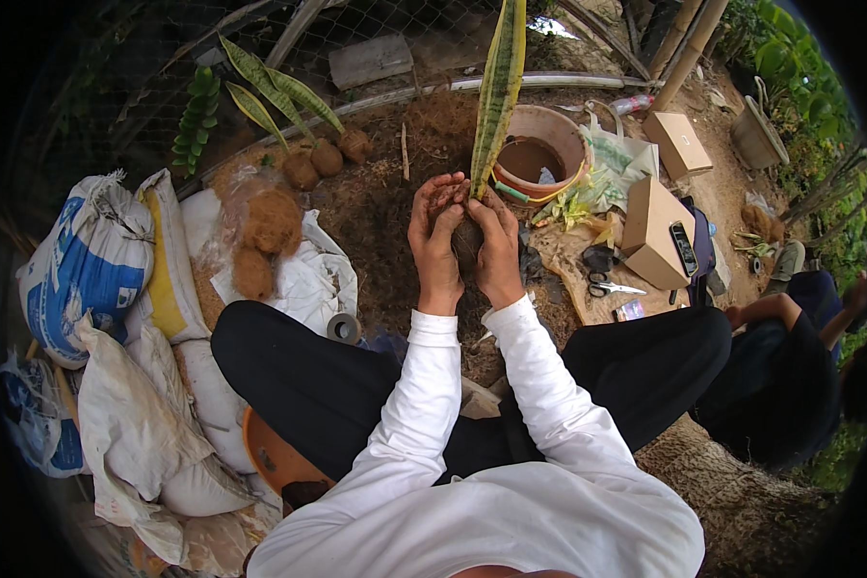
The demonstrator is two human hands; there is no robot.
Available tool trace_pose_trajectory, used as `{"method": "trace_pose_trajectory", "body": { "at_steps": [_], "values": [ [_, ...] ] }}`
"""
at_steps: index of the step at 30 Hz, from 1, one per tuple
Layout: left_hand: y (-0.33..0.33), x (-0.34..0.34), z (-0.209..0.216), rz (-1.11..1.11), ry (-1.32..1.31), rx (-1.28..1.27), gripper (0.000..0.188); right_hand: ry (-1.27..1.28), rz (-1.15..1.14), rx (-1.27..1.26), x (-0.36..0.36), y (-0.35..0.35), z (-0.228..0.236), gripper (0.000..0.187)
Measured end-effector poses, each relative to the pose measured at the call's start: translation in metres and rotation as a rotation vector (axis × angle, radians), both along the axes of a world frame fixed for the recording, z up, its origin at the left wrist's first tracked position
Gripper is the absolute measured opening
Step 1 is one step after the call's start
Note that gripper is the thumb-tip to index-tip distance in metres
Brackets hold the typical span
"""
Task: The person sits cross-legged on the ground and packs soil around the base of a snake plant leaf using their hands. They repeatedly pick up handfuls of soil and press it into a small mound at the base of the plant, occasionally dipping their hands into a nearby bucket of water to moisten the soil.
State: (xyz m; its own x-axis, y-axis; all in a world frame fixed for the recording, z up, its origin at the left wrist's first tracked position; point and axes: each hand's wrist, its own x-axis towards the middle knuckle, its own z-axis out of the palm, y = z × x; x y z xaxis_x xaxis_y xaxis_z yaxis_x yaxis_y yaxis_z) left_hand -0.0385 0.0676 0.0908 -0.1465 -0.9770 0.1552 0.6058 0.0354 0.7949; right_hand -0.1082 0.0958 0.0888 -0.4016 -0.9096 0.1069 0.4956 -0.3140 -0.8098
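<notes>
A tall snake plant leaf, green with yellow edges, rises upright between my two hands. My left hand is cupped round the left side of its base, thumb pressed inward. From the right, my right hand wraps the same base, its thumb against the foot of the leaf. Soil dirties the fingers of both. A dark, brownish mass shows in the gap between the palms; most of it is hidden. Beyond my right hand stands a clay-coloured pot with muddy brown water inside.
Brown fibre balls bearing snake plants stand at the far left. Sacks, loose coconut fibre and a tape roll lie left. On the right are cardboard boxes, a phone, scissors and another person.
</notes>
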Motion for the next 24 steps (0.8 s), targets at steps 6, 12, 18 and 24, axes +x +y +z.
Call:
{"method": "trace_pose_trajectory", "body": {
  "at_steps": [6, 12, 18, 24],
  "values": [
    [0.001, -0.002, -0.004, -0.050, 0.122, -0.003, 0.056, 0.094, 0.010, -0.007, -0.004, 0.004, 0.005, 0.027],
    [-0.004, 0.000, -0.006, -0.083, 0.099, -0.037, 0.065, -0.240, -0.012, -0.071, 0.001, 0.001, 0.008, 0.028],
    [-0.006, 0.002, -0.014, -0.078, 0.101, -0.035, 0.066, 0.347, -0.255, -0.015, 0.002, -0.001, -0.020, 0.031],
    [-0.007, 0.005, -0.016, -0.061, 0.079, 0.005, 0.058, 0.025, -0.135, 0.006, 0.004, -0.003, -0.012, 0.032]
  ]
}}
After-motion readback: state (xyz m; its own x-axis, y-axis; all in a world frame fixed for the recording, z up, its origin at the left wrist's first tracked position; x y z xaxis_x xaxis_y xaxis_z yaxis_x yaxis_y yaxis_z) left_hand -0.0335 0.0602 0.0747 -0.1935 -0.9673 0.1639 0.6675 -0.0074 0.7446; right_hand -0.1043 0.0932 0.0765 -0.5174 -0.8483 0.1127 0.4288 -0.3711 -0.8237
